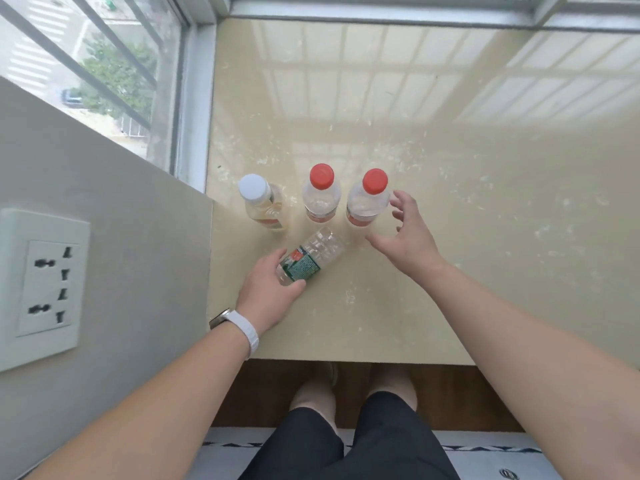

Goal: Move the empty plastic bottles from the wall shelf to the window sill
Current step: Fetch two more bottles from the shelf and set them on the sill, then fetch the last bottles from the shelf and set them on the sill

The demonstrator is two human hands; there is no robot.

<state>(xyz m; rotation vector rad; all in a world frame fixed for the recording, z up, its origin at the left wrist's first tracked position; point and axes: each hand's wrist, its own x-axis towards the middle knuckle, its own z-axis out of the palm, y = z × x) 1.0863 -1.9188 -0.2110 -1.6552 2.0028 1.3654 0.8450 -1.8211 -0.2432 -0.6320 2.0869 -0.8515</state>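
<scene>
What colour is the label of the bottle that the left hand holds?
The label of that bottle is mostly green with a small red patch; head view.

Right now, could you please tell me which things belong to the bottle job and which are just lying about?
Job: white-capped bottle, middle red-capped bottle, right red-capped bottle, green-labelled bottle gripped by the left hand, window sill.
Lying about: wall socket, wristwatch.

Bare forearms [166, 393], white ribbed watch band [248, 332] — left wrist, silver case — black shorts [346, 445]
</scene>
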